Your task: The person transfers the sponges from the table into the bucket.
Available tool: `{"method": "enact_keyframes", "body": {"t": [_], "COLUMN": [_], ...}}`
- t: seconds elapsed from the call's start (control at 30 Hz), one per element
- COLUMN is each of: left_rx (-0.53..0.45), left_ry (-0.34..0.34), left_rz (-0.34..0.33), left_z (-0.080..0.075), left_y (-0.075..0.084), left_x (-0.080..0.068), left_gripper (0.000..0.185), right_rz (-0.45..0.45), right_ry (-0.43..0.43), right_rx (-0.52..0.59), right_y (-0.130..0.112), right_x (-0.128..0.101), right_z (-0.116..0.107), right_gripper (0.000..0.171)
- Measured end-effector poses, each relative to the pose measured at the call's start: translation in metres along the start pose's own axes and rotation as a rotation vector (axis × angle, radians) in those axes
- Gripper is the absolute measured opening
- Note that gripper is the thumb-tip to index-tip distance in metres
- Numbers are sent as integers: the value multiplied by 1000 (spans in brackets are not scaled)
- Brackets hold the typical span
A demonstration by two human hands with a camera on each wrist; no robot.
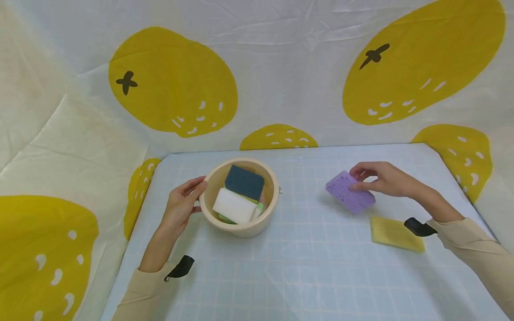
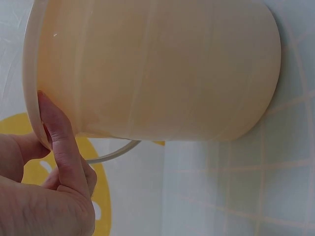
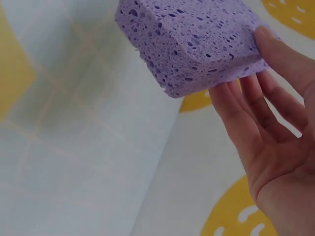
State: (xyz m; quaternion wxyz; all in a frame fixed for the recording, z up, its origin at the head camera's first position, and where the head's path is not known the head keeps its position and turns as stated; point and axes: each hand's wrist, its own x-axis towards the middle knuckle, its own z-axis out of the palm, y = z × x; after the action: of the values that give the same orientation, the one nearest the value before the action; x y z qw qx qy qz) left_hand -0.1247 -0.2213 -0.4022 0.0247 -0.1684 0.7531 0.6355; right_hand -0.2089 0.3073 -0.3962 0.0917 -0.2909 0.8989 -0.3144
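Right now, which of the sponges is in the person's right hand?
The purple porous sponge, pinched by the right hand; the flat yellow sponge lies untouched on the mat, and the others sit in the beige bucket.

A bowl (image 1: pixel 240 196) stands left of the table's (image 1: pixel 305 267) middle with several sponges (image 1: pixel 241 196) stacked in it; the left hand (image 1: pixel 180 207) touches its left rim. Toward the right edge, the right hand (image 1: pixel 381 179) holds a sponge (image 1: pixel 349 191). Another flat sponge (image 1: pixel 395 233) lies nearer the front, just beside it.
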Motion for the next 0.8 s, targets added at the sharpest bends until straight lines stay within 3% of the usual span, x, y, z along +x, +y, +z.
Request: {"method": "enact_keyframes", "body": {"t": [0.2, 0.8], "left_rx": [2, 2], "left_ry": [4, -7], "left_rz": [-1, -7], "left_z": [0, 0], "left_y": [0, 2], "left_x": [-1, 0], "left_gripper": [55, 54], "right_rz": [-26, 57], "right_ry": [4, -1], "right_rx": [37, 217], "right_y": [-7, -49], "right_x": [7, 26], "right_z": [-2, -15], "right_gripper": [30, 34]}}
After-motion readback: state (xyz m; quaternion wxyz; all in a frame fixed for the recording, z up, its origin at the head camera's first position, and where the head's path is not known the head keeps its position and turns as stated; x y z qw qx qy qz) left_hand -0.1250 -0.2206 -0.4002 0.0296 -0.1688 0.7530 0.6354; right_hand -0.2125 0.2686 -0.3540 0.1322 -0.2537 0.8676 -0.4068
